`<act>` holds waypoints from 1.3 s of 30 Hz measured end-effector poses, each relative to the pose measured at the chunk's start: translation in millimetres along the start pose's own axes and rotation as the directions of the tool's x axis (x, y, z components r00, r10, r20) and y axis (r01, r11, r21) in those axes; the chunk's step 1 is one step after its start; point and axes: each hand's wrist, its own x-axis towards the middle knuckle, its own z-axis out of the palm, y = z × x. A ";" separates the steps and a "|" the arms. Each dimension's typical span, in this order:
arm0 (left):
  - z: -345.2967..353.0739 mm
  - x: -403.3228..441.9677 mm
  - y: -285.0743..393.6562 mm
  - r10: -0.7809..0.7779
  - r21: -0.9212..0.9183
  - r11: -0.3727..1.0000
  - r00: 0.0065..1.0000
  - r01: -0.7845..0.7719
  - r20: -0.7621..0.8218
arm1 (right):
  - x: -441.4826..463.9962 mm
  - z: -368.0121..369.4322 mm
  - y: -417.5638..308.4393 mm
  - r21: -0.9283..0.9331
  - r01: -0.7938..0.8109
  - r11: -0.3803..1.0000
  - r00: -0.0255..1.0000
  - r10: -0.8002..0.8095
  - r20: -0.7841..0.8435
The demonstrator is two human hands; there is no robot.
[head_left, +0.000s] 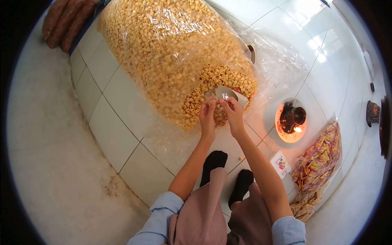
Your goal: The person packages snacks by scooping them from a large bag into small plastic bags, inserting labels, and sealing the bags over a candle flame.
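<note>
My left hand [207,116] and my right hand [233,114] are close together, fingertips pinched on the edge of a small clear plastic bag [210,94]. Its outline is hard to make out against the snacks behind. Just beyond my fingers a white scoop [240,99] lies on the ring-shaped, yellowish snacks [214,75]. Those snacks fill a very large clear plastic sack [163,49], which lies on its side with its mouth towards me. Something small and red [237,90] shows by the scoop.
On the tiled floor [122,134], a small flame burns in a dish [290,139] with a blackened middle, right of my hands. Nearby are a white printed card [280,164] and a bag of red-and-yellow packets [318,157]. Brown bundles [67,22] sit at upper left.
</note>
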 end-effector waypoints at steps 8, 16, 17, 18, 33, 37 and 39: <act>13.3 -8.4 8.8 0.181 -0.058 0.983 0.979 -0.176 0.090 | -10.1 0.7 -21.5 0.097 0.203 0.974 0.979 -0.204 -0.004; 7.4 3.9 6.5 -0.122 -0.016 0.993 0.985 0.121 -0.125 | -7.9 1.7 -21.9 -0.014 -0.011 1.000 0.998 0.010 -0.058; 1.3 6.5 1.6 -0.123 -0.014 0.992 0.984 0.122 -0.127 | -6.8 -1.1 -15.5 -0.013 -0.013 1.000 0.998 0.013 -0.058; -8.5 11.1 -7.8 -0.206 -0.021 0.979 0.971 0.205 -0.124 | -4.0 -7.0 -4.0 -0.054 -0.136 0.989 0.991 0.136 -0.004; -10.2 2.2 1.9 -0.091 -0.045 0.994 0.992 0.095 0.090 | -2.0 -16.5 -4.8 -0.030 -0.059 0.998 0.992 0.062 0.109; 2.7 -2.0 20.0 0.139 -0.077 0.989 0.969 -0.126 0.202 | -11.0 -9.1 -34.4 0.034 0.130 0.991 0.975 -0.134 0.176; 15.5 -8.7 32.5 0.189 -0.114 0.979 0.961 -0.168 0.203 | -17.8 -4.7 -52.3 0.046 0.194 0.980 0.966 -0.199 0.166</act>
